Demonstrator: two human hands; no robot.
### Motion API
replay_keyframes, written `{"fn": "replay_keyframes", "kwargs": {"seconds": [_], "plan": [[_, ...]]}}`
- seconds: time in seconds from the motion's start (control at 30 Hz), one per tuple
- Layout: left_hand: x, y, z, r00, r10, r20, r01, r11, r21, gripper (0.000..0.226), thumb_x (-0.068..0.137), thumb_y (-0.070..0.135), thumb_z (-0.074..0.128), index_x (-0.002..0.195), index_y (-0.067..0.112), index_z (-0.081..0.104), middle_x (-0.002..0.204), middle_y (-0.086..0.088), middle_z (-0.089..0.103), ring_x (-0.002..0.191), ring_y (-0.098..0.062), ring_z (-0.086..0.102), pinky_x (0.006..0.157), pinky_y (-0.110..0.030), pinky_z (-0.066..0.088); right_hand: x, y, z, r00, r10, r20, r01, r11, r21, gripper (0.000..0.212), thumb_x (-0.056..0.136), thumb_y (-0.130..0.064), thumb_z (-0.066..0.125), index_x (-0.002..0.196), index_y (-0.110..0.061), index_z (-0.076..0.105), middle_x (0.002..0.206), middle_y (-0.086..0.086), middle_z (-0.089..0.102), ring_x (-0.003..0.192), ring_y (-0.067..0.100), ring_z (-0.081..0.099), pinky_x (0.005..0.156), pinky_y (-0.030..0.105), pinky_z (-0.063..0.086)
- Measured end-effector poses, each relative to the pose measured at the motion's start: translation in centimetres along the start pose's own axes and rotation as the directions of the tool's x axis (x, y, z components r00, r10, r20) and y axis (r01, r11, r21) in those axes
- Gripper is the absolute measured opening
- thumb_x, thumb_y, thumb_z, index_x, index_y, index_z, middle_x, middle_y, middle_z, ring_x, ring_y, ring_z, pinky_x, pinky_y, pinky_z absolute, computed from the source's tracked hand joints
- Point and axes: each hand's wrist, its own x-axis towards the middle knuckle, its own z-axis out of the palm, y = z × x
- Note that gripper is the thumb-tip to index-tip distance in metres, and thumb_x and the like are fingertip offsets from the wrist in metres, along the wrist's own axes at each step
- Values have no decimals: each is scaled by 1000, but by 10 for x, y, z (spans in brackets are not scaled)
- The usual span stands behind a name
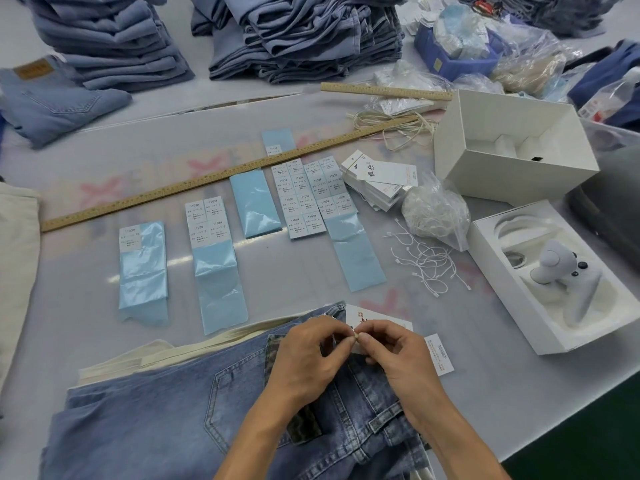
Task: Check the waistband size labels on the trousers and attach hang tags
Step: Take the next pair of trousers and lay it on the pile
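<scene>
Both hands, L (304, 355) & R (398, 355), pinch a tag string (354, 336) over jeans' (156, 420) waistband, hang tag (377, 318) just behind.

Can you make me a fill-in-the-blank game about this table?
1. Both hands work over a pair of blue ____ at the table's near edge.
2. The left hand and right hand pinch something small beside a white hang ____.
3. The long wooden ____ lies above the light blue sticker sheets.
4. The white controller sits in an open white ____.

Missing words: jeans; tag; ruler; box
</scene>
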Motion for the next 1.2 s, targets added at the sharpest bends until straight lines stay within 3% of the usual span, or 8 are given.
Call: {"fn": "replay_keyframes", "kwargs": {"seconds": [0.2,0.63,0.7,0.8,0.9,1.0,1.13,1.2], "plan": [[-1,-10,2,995,-85,-47,78,987,-137,9,83,22,82,85,29,77,83,20,73,76,-5,68,69,-13,45,1,0,-2,999,-2,44,3,999,-32,17,88,-1,74,88,-17,80,88,7,78,82,11,73,71,18,55],[5,-20,4,976,-207,64,216,930,-298,15,84,16,82,79,26,73,77,7,74,72,-2,65,70,-21,51,8,3,-12,990,-133,-48,118,963,-241,31,93,-7,70,101,-36,77,90,-3,76,82,9,69,70,20,55],[4,-24,2,972,-213,97,231,935,-270,15,84,18,82,80,28,72,80,10,74,77,-4,67,75,-25,53,20,-2,-23,951,-310,5,261,793,-550,43,90,-13,75,119,-43,68,117,-22,68,108,-2,60,88,12,46],[0,-27,1,979,-181,96,198,952,-232,12,84,22,82,81,28,73,83,13,74,81,-2,68,76,-18,49,43,-13,-32,960,-84,265,263,588,-765,63,89,-24,77,144,-38,49,137,-28,48,129,0,42,102,15,31],[-6,-28,2,991,-123,49,130,968,-216,14,84,17,82,83,28,74,88,14,73,84,-6,68,77,-15,46,58,-21,-37,949,4,317,262,548,-794,63,87,-30,79,143,-33,52,131,-18,58,128,9,52,105,22,36],[-16,-27,4,997,-75,18,77,978,-194,17,85,13,79,95,26,79,115,17,69,104,-6,67,88,-18,49,63,-25,-33,886,-30,463,425,454,-783,76,87,-31,79,151,-40,39,156,-17,34,143,5,27,115,18,19],[-38,-24,3,997,-36,-63,28,991,-128,29,94,19,70,120,31,74,150,17,48,134,0,50,101,-17,45,73,-28,-17,780,79,621,599,198,-776,79,96,-38,67,155,-50,15,167,-20,3,153,8,1,126,35,8],[-56,-26,5,995,20,-98,-17,999,27,29,100,21,64,127,28,70,156,10,43,142,-8,43,113,-24,38,83,-37,-11,754,123,645,644,50,-763,73,92,-45,66,154,-48,27,167,-18,10,154,10,3,126,43,7]]}}
